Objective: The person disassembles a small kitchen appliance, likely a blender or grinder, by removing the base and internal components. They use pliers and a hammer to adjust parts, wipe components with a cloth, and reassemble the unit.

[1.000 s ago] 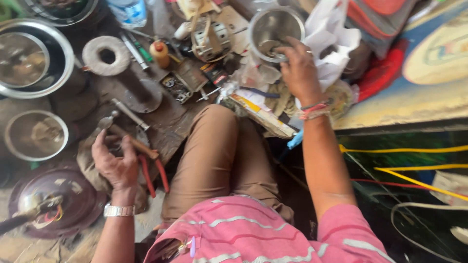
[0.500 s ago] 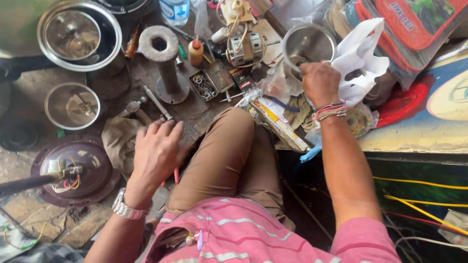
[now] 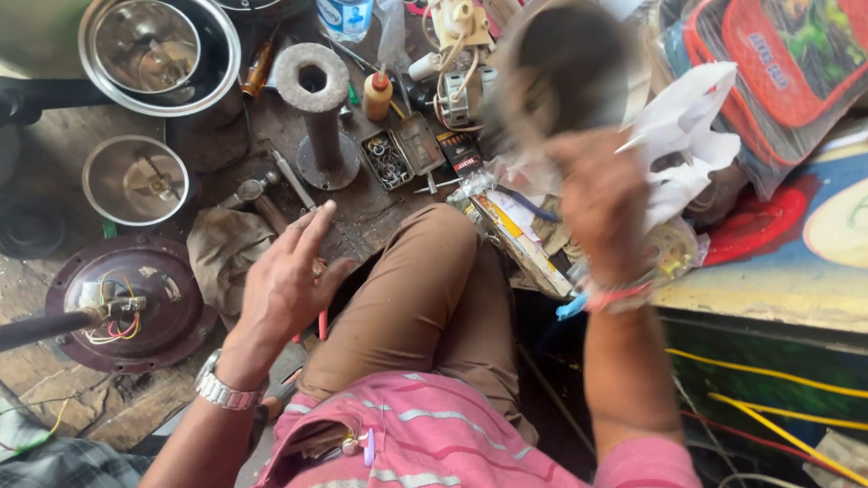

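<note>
1. I am lifting a metal bowl, blurred, at upper centre, my right hand gripping it; setting it down steadily looks like the next need.
2. My left hand is hovering open, empty, at centre left above a rag.
3. A red bag is lying upper right.
4. A white plastic bag is sitting beside my right hand.
5. A small parts tin is lying open at upper centre.

Daylit overhead view, sharp on the left, blurred by motion on the right.

Lit softly and evenly, with only faint shadows across the cluttered floor. Bright glare on the rims of the round polished steel bowl at upper left and the crumpled white plastic bag. Smeared by motion: the right hand and the dark round metal cup it lifts. Crisp on the left hand. Dim at lower right.
</note>
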